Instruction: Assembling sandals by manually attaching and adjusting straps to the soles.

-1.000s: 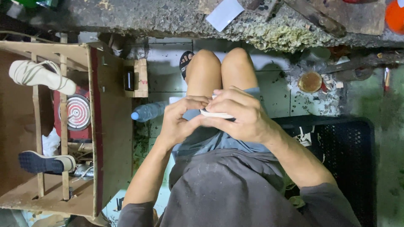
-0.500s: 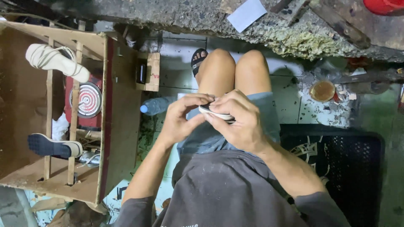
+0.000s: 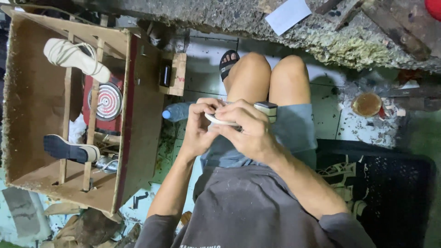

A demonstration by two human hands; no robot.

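Observation:
I sit with my bare knees (image 3: 271, 76) pointing away and both hands together over my lap. My left hand (image 3: 198, 129) and my right hand (image 3: 248, 133) pinch a thin, white, curved flat piece (image 3: 219, 121) between their fingers. Most of the piece is hidden under my right fingers. A small grey-topped block (image 3: 267, 109) shows just beyond my right hand, on my grey shorts; I cannot tell whether the hand holds it. My foot in a black sandal (image 3: 228, 63) rests on the tiled floor.
A wooden rack (image 3: 133, 138) stands at the left with a white sandal (image 3: 76, 57), a dark-soled shoe (image 3: 69, 149) and a red round dial (image 3: 109, 102). A blue-capped bottle (image 3: 177, 111) lies by it. A black crate (image 3: 395, 193), a round tin (image 3: 366, 104) and a rough concrete ledge (image 3: 321, 36) are also in view.
The view has drifted so the rack and floor sit further right and lower. Both hands stay closed on the white piece, and the small grey block now shows beyond my right fingers.

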